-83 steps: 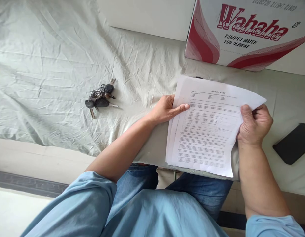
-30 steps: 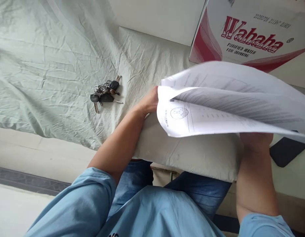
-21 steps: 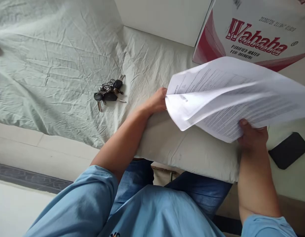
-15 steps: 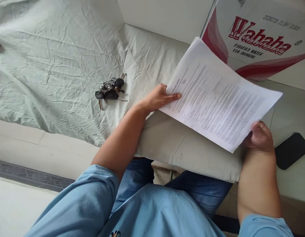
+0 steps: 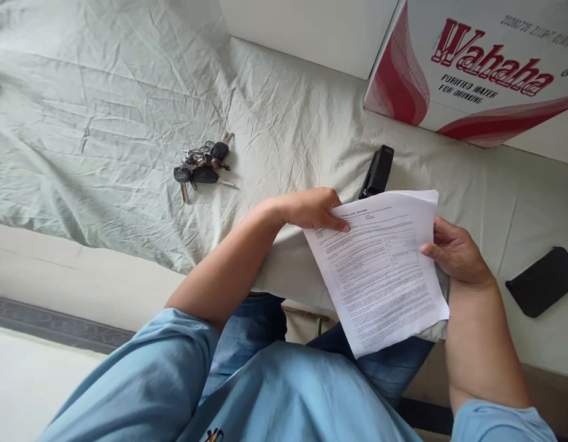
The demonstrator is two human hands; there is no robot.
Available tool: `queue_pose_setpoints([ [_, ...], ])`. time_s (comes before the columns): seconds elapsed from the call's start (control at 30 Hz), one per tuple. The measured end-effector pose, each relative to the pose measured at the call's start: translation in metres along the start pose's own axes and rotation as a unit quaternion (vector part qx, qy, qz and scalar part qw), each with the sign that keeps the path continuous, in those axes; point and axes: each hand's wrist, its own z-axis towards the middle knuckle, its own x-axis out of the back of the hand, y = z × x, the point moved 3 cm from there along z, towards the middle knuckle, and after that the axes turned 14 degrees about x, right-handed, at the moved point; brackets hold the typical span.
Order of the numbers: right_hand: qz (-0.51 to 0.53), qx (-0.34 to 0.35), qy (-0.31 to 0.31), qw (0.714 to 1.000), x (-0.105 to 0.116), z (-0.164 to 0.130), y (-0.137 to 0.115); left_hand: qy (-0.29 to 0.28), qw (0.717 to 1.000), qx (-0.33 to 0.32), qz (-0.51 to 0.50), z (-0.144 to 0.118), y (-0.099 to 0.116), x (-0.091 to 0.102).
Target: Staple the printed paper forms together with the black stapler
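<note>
Both of my hands hold a thin stack of white printed papers over the near edge of a bed. My left hand pinches the top left corner with the thumb on the print. Along the right edge, my right hand cups the sheets with its fingers curled behind them. The stack's lower end hangs over my jeans. Just beyond the papers' top edge lies a black stapler on the sheet, apart from both hands.
A wrinkled pale green bedsheet covers the bed. A bunch of keys lies left of my left hand. A black phone lies at the right. A red and white Wahaha carton stands at the back right.
The papers were lifted, flipped and turned in the air, then brought down toward my lap. The black stapler, hidden before, now shows behind them.
</note>
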Motion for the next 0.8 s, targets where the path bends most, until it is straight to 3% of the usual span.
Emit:
queue_pose_setpoints([
  [0.07,-0.025,-0.006,0.032,0.999,-0.004,-0.001,0.004,-0.015,0.999,-0.019,-0.042,0.002,-0.004,0.001],
  [0.17,-0.020,0.024,0.141,0.989,-0.001,0.001,0.007,-0.004,0.986,-0.045,-0.158,0.007,-0.013,0.006],
  [0.27,0.017,0.103,0.271,0.957,0.002,0.006,0.006,0.040,0.949,-0.072,-0.304,0.013,-0.018,0.010],
  [0.37,0.049,0.161,0.340,0.925,-0.001,0.013,0.005,0.062,0.928,-0.092,-0.357,0.016,-0.016,0.006],
  [0.5,0.048,0.192,0.351,0.915,-0.009,0.018,0.004,0.048,0.956,-0.105,-0.270,0.017,-0.008,-0.006],
  [0.67,0.016,0.206,0.347,0.915,-0.012,0.017,0.001,0.060,0.987,-0.051,-0.142,0.013,-0.005,-0.012],
  [0.8,0.001,0.166,0.343,0.924,-0.006,0.012,-0.001,0.027,0.989,-0.033,-0.144,0.010,-0.002,-0.015],
])
